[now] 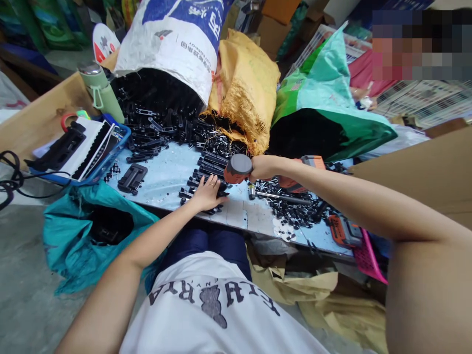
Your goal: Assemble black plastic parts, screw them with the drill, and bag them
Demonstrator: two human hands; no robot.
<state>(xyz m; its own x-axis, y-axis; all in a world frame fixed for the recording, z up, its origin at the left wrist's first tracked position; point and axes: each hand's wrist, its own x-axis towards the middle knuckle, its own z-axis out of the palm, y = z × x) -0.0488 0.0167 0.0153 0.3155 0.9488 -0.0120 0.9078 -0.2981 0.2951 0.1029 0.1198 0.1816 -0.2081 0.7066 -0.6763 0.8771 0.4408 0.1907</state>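
Note:
My right hand (263, 167) is wrapped round the handle of a cordless drill (238, 169), whose round grey back end faces up. The drill's tip is hidden below its body. Beside it, my left hand (209, 194) lies with fingers spread over a row of long black plastic parts (208, 167) on the light blue tabletop. The drill is above the right end of that row. Just right of the row lies a metal rod (280, 197) with a thick end, among loose screws (271, 187) and small black pieces.
A white sack (173, 54), a yellow sack (249, 83) and a green sack (320, 88) open onto the table. A blue basket (127, 137) and green flask (101, 91) stand left. A battery (344, 231) lies right. A teal bag (70, 236) sits below. Another person is behind.

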